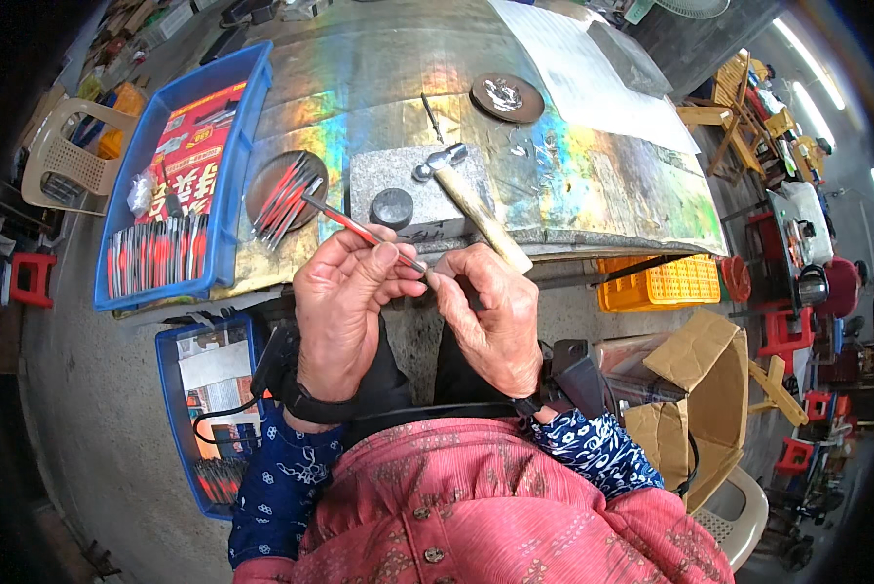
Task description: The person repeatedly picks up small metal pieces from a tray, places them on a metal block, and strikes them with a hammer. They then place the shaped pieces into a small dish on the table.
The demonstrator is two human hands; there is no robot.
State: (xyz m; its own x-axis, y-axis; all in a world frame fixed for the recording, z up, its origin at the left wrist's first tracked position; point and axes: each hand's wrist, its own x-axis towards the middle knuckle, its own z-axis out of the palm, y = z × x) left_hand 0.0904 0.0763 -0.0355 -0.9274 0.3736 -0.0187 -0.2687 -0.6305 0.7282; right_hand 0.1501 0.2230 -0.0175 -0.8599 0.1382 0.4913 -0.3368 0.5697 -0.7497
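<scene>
Red rod (353, 226), diagonal (far end leftward)

Table (378, 58) with rainbow sheen; at left, a blue tray (164, 295), then a dish (261, 175) of red tools (283, 200). Centre, a grey block (388, 165); beyond, a thin tool (430, 115), a smeared plate (528, 101); rightward, a white sheet (593, 88).

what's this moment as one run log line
left hand: holds red-black stick | right hand: at its near end | hammer: across grey block | dish: similar sticks
</scene>
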